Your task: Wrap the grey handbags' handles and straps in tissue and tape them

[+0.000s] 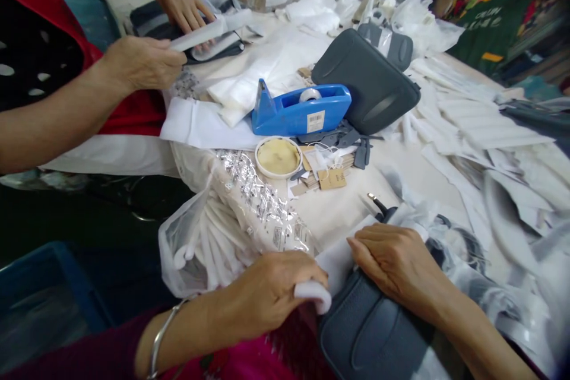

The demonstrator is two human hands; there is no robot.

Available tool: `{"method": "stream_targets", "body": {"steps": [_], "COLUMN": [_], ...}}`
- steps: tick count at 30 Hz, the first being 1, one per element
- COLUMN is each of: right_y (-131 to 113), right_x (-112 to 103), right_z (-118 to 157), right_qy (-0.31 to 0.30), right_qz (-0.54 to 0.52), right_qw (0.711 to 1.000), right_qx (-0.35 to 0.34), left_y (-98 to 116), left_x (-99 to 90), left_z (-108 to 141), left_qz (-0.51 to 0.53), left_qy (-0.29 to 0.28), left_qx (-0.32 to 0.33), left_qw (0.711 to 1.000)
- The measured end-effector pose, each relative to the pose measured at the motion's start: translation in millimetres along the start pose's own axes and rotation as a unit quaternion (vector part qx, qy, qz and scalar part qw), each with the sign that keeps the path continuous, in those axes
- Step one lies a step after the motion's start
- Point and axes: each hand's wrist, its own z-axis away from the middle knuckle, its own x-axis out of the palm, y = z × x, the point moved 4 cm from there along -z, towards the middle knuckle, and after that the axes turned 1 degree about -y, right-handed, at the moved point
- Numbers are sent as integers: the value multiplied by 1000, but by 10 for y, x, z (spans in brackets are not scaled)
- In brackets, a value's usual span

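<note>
Lying under the nearer right hand point(398, 261) — its fingers bunching together — the dark grey, round-cornered case point(367, 332) is sitting just right of the left hand point(271, 288), whose fingers are pinching a curled white foam-like strip point(314, 293).

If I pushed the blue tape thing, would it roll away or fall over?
The blue tape dispenser probably wouldn't roll: it's long and low, so it should slide rather than tip. Its smooth, shiny body looks stiff, not floppy. The round tape roll inside might spin, though.
</note>
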Motion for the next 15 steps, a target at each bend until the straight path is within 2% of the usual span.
{"method": "stream_targets", "body": {"steps": [2,5,11,15], "right_y": [-6,-25,-65,-107], "right_x": [-14,-56,-200,-204], "right_z": [-8,-15,29,43], "right_qy": [0,10,86,74], "right_qz": [-10,-42,-83,-101], "right_qw": [1000,999,993,992], "right_qx": [-2,-10,0,-20], "left_y": [-26,-53,-40,-14], "left_x": [52,113,259,307], "left_z": [-71,-158,-321,-400], "left_qz": [-3,-37,-41,-25], "left_qy": [60,110,134,159], "left_qx": [-48,-100,-156,-162], "left_qw": [997,988,978,974]}}
